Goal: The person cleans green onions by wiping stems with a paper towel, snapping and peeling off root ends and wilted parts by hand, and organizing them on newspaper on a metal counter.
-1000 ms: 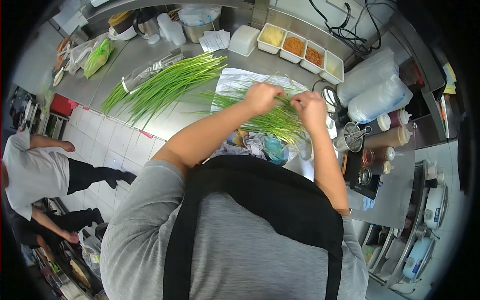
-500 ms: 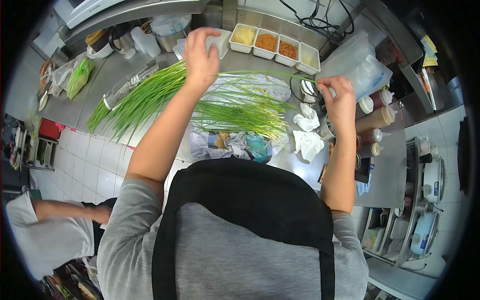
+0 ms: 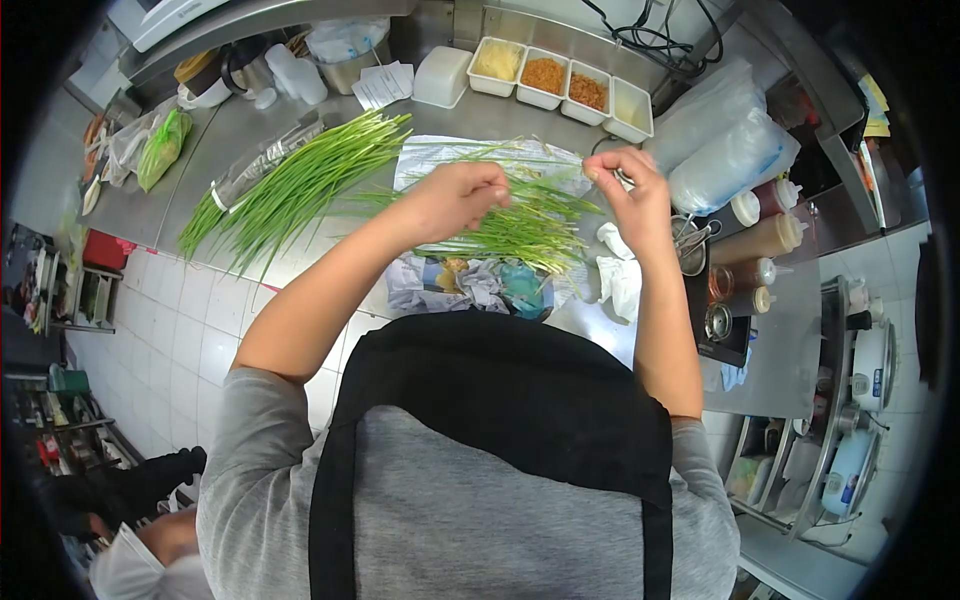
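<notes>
A loose pile of green chives (image 3: pixel 515 235) lies on paper spread over the steel counter. To its left is a thicker, neater bundle of chives (image 3: pixel 310 180). My left hand (image 3: pixel 465 198) hovers over the loose pile with its fingers curled together; whatever they hold, if anything, is too small to make out. Past the pile's right end, my right hand (image 3: pixel 637 190) pinches thumb and forefinger on a thin chive stalk (image 3: pixel 535 160) that trails left. Crumpled white tissues (image 3: pixel 620 287) sit below the right hand.
White tubs of chopped food (image 3: pixel 542 80) line the counter's back. Plastic bags (image 3: pixel 735 150) and sauce bottles (image 3: pixel 765 238) stand to the right. Crumpled newspaper (image 3: pixel 420 285) lies at the front edge. At lower left is another person's sleeve (image 3: pixel 130 570).
My left hand has come down and right, from the neat bundle to above the loose pile. My right hand has shifted slightly left. The other person has moved lower in view.
</notes>
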{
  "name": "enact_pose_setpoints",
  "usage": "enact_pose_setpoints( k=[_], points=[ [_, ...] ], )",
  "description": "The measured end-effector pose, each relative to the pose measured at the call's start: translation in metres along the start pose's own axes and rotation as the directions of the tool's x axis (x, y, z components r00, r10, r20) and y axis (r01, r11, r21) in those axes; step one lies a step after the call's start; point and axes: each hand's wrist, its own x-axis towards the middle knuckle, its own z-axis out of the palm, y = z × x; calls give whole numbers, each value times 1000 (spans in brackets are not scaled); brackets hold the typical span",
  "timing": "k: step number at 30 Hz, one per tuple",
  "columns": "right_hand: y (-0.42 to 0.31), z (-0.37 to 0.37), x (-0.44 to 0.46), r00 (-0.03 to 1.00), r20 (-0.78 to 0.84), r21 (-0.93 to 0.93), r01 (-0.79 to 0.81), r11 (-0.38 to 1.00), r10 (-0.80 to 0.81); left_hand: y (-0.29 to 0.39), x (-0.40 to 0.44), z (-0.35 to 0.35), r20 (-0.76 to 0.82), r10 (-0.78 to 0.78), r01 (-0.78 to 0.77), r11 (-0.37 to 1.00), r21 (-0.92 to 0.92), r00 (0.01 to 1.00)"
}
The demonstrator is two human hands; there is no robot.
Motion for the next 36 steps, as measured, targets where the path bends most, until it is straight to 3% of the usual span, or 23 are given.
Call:
enact_pose_setpoints(
  k=[1, 2, 3, 5, 7, 10, 11, 13, 16, 18, 23, 26, 29, 32, 33, 36],
  points=[
    [8, 8, -3, 979, 45, 230, -203, 952, 198, -2, -5, -5, -67, 41, -33, 993, 117, 997],
    [15, 15, -4, 919, 132, 433, -390, 813, 371, -3, -10, -12, -129, 90, -58, 970, 235, 987],
    [17, 19, -3, 920, 152, 507, -387, 770, 362, -6, -16, -20, -185, 147, -75, 934, 350, 972],
    [39, 34, -4, 904, 223, 457, -427, 781, 364, -24, -22, -48, -288, 204, 9, 801, 599, 936],
    [45, 41, -6, 834, 354, 427, -547, 720, 424, -42, -28, -82, -431, 185, 193, 694, 694, 883],
    [100, 56, -13, 852, 328, 184, -482, 857, 409, -69, -37, -134, -594, 51, 479, 537, 694, 803],
    [111, 53, -17, 845, 322, -17, -447, 894, 428, -81, -38, -148, -643, 18, 552, 494, 672, 766],
    [112, 47, -19, 839, 294, -409, -322, 854, 457, -116, -39, -175, -650, 70, 551, 466, 692, 757],
    [124, 57, -36, 927, 248, -543, -110, 833, 283, -123, -36, -185, -645, 89, 581, 355, 732, 759],
    [129, 57, -42, 935, 243, -541, -91, 836, 259, -119, -25, -174, -671, 168, 614, 290, 734, 722],
    [133, 49, -53, 888, 222, -540, -231, 810, 402, -87, 16, -139, -520, 297, 426, 327, 843, 801],
    [125, 45, -56, 926, 204, -539, -164, 826, 317, -55, 39, -105, -432, 346, 301, 373, 878, 833],
    [121, 44, -59, 947, 124, -480, -204, 853, 296, -34, 60, -74, -323, 410, 146, 407, 902, 853],
    [106, 25, -45, 965, -57, -240, -263, 935, 256, -13, 75, -45, -198, 451, -48, 477, 878, 870],
    [101, 18, -36, 972, -112, -249, -229, 941, 207, -6, 80, -34, -153, 464, -118, 504, 855, 872],
    [76, -4, -12, 928, -111, 73, -350, 934, 357, 16, 94, 2, -85, 544, -295, 572, 766, 835]
  ],
)
